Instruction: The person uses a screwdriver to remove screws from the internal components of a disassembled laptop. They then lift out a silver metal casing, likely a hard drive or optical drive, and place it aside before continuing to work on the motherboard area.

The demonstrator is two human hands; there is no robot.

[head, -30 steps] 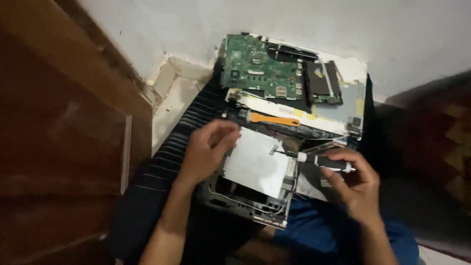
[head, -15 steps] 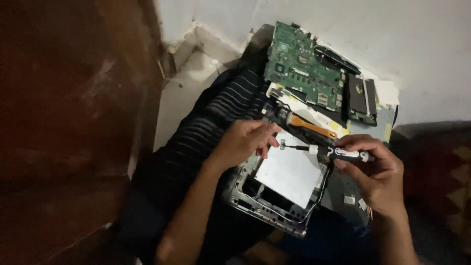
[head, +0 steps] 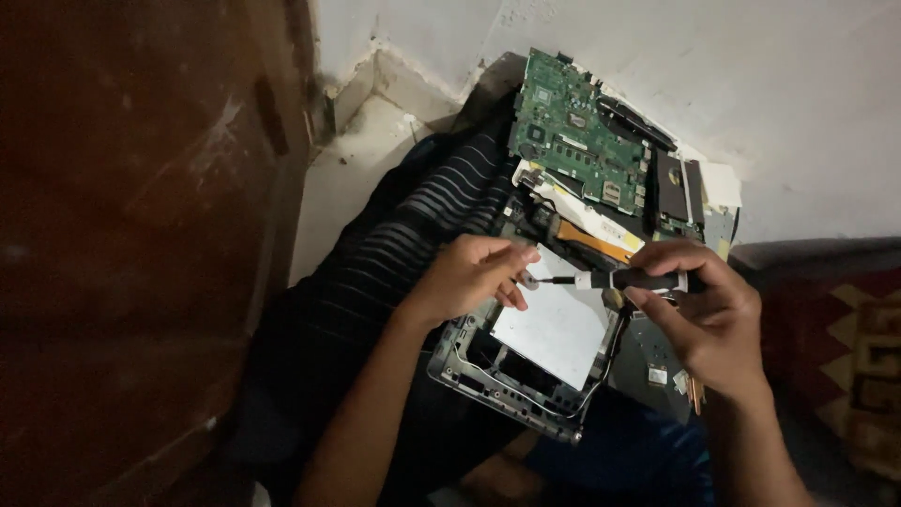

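While right hand (head: 713,314) grips screwdriver (head: 610,280) | left hand (head: 474,277) pinches its tip | over laptop chassis (head: 526,361)

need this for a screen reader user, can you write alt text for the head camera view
A right hand holds a small screwdriver level, tip at the corner of a silver plate in an opened laptop chassis; the left hand pinches at that corner. A green circuit board lies behind.
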